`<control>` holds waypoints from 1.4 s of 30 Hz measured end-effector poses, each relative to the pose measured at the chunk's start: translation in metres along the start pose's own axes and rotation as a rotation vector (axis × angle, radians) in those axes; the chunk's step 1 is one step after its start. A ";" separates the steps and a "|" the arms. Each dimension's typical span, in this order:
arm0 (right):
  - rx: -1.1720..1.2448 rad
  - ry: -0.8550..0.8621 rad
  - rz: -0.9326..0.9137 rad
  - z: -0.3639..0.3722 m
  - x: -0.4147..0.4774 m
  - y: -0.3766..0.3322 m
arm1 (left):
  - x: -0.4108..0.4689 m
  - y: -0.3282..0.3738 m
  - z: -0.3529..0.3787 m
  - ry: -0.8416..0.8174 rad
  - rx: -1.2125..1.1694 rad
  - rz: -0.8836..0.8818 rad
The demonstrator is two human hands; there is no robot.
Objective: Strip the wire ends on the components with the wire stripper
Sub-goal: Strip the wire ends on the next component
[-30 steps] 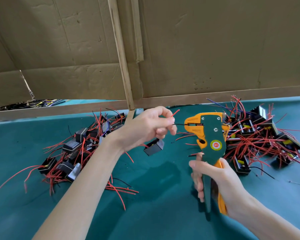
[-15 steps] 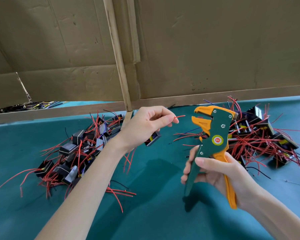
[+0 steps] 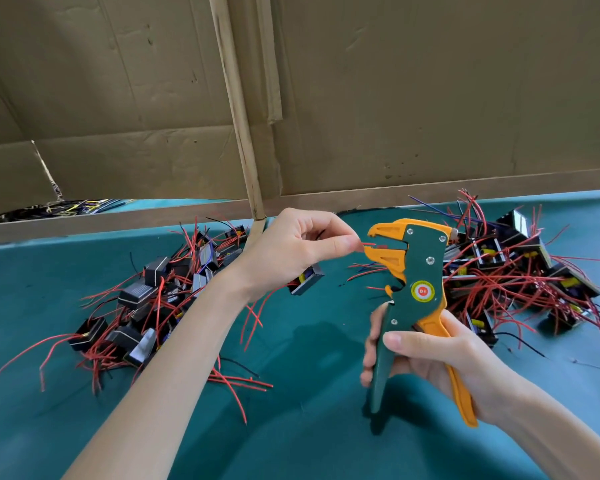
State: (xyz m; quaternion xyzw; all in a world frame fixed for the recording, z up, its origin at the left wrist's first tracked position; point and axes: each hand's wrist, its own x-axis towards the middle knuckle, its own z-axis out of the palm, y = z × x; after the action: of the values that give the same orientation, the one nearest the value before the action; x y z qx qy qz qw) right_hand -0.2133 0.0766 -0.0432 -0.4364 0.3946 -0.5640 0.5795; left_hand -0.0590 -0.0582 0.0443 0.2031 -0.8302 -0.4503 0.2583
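Both forearms are bare, no sleeves in view; the left hand [image 3: 284, 251] and right hand [image 3: 440, 358] wear no gloves, rings or watch.

Soft, even daylight fills the scene, bright without harshness. The teal table cover [image 3: 32, 289] carries a mild sheen toward its far left, paler than the near part. Shadows are diffuse: a broad dark patch lies on the cover below the left hand [image 3: 284, 251] and forearm, and another sits under the wire stripper [image 3: 413, 299] and right hand [image 3: 437, 355] near centre. The cardboard wall [image 3: 430, 91] is dimmer toward its far left. Wide-angle distortion bends the wooden edge [image 3: 465, 188] and stretches the forearms at the near corners. Focus is fair; thin wires look slightly soft.
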 end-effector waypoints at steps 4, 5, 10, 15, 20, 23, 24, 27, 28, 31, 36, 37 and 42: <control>-0.011 0.000 -0.009 0.000 -0.001 -0.001 | -0.001 0.002 -0.002 -0.026 0.019 -0.006; -0.018 0.003 -0.012 0.000 -0.001 -0.001 | -0.001 0.002 -0.002 -0.027 0.021 -0.005; -0.042 0.023 -0.022 -0.001 -0.002 0.000 | -0.001 0.002 -0.001 -0.041 0.034 0.001; -0.061 0.021 -0.030 0.000 -0.002 0.000 | -0.001 0.001 -0.004 -0.077 0.030 0.005; -0.093 0.025 -0.038 0.000 -0.005 0.001 | -0.002 0.001 -0.008 -0.103 0.057 0.026; -0.095 0.059 -0.019 0.000 -0.004 0.005 | -0.002 -0.001 -0.010 -0.109 0.054 0.021; -0.105 0.074 -0.007 0.000 -0.004 0.006 | -0.002 -0.001 -0.010 -0.110 0.055 0.020; -0.118 0.107 0.006 0.000 -0.004 0.008 | -0.002 -0.002 -0.012 -0.121 0.057 0.021; -0.116 0.123 0.002 0.002 -0.004 0.009 | -0.002 -0.002 -0.012 -0.126 0.054 0.021; -0.135 0.260 -0.024 0.010 -0.003 0.016 | 0.000 -0.005 -0.011 -0.123 0.056 0.005; -0.032 0.262 0.030 0.010 0.004 0.017 | 0.004 -0.017 0.000 -0.067 0.077 -0.060; 0.018 0.207 0.033 0.009 0.006 0.016 | 0.005 -0.020 0.001 -0.032 0.087 -0.077; 0.192 0.139 0.072 -0.004 0.013 0.015 | 0.017 -0.020 -0.008 0.284 0.171 -0.018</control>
State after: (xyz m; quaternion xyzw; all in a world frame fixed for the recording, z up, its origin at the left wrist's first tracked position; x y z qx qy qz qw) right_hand -0.2118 0.0632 -0.0584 -0.3242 0.3936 -0.6069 0.6097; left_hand -0.0648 -0.0831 0.0354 0.2933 -0.8189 -0.3471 0.3506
